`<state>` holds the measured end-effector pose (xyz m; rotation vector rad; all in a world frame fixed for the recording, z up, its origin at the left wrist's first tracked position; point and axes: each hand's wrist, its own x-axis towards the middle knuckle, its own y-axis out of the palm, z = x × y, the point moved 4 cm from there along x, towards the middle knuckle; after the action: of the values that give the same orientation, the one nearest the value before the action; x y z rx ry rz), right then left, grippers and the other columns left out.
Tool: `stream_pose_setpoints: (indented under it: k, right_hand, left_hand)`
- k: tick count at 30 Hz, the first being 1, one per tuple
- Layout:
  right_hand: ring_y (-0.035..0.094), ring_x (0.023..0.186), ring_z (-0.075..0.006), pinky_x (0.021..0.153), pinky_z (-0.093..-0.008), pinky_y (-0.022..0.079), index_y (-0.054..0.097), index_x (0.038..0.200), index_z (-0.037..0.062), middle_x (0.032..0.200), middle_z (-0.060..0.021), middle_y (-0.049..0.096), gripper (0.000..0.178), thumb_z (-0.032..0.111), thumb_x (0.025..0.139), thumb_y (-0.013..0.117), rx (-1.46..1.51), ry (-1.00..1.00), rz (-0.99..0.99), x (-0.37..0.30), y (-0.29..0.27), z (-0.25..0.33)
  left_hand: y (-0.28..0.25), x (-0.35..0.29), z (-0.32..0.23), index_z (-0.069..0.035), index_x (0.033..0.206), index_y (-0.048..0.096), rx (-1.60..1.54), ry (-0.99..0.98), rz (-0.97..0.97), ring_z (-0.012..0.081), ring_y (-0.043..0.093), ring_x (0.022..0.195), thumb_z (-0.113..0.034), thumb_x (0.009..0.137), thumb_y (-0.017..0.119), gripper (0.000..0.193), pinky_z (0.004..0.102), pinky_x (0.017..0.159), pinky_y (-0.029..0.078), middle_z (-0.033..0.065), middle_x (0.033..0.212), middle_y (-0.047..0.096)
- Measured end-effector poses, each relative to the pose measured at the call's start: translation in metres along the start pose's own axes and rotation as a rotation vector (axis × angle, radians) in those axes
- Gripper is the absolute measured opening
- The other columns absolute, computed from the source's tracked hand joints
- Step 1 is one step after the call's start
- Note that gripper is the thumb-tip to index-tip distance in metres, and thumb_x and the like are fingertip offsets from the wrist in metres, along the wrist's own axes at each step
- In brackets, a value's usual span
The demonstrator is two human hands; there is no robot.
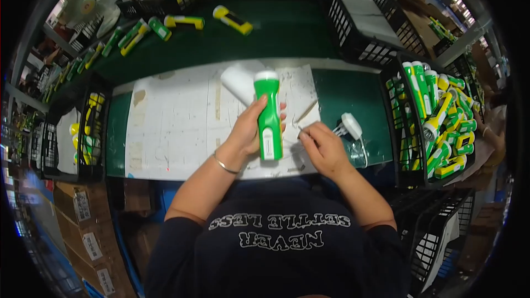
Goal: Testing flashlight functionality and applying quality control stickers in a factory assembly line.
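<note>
My left hand (pixel 247 127) is wrapped round a green flashlight (pixel 270 113) with a white head, held upright over the white work sheet (pixel 171 127). Its white switch panel faces up. Just to the right, my right hand (pixel 326 148) is closed in a pinch. A thin, dark bit shows at its fingertips, too small to name. Beyond the flashlight lies a white, roll-like object (pixel 238 80), partly covered by it. A white plug-in charger (pixel 351 126) with a cord rests right of my right hand.
Several green and yellow flashlights (pixel 232 20) lie along the dark green surface at the back. A black crate (pixel 425 179) full of flashlights stands at right, another crate (pixel 49 168) at left. A long black crate (pixel 353 44) sits back right. Cardboard boxes (pixel 83 232) are stacked lower left.
</note>
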<state>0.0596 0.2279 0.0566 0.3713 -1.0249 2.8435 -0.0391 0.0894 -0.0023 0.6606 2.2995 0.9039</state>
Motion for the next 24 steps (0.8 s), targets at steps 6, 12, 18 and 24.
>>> stream_pose_setpoints:
  k: [6,12,18,24]
  right_hand:
    - [0.056,0.055,-0.0289,0.048,-0.0362,0.044,0.056,0.079,0.0083,0.071,-0.0092,0.056,0.012,0.020,0.081,0.058,-0.315,-0.258,-0.022,0.016,0.007,0.017]
    - [0.053,0.051,-0.0230,0.045,-0.0339,0.042,0.052,0.074,0.0098,0.067,-0.0051,0.048,0.015,0.020,0.075,0.063,-0.594,-0.450,0.072,0.017,0.026,0.027]
    - [0.047,0.046,-0.0202,0.042,-0.0314,0.037,0.048,0.064,0.0134,0.060,-0.0022,0.043,0.026,0.026,0.069,0.070,-0.256,-0.709,0.382,-0.016,0.034,0.042]
    - [0.045,0.044,-0.0205,0.041,-0.0326,0.036,0.048,0.063,0.0115,0.057,-0.0025,0.045,0.032,0.024,0.063,0.077,-0.184,-0.449,-0.012,0.011,0.039,0.029]
  left_hand:
    - [0.017,-0.010,-0.013,-0.003,0.120,0.043,0.243,0.151,0.032,0.0177,0.058,0.081,-0.030,0.095,0.044,0.036,0.0315,0.069,0.052,0.0120,0.104,0.056]
    - [0.011,-0.018,-0.007,-0.003,0.121,0.042,0.272,0.185,0.110,0.0177,0.055,0.091,-0.033,0.097,0.040,0.039,0.0329,0.077,0.049,0.0115,0.110,0.054]
    - [-0.005,-0.017,-0.018,-0.003,0.122,0.044,0.169,0.217,0.094,0.0202,0.056,0.092,-0.038,0.096,0.038,0.044,0.0359,0.076,0.051,0.0112,0.107,0.054]
    - [0.002,-0.019,-0.011,-0.005,0.120,0.044,0.025,0.129,0.141,0.0207,0.057,0.090,-0.040,0.097,0.034,0.044,0.0364,0.074,0.051,0.0120,0.104,0.054]
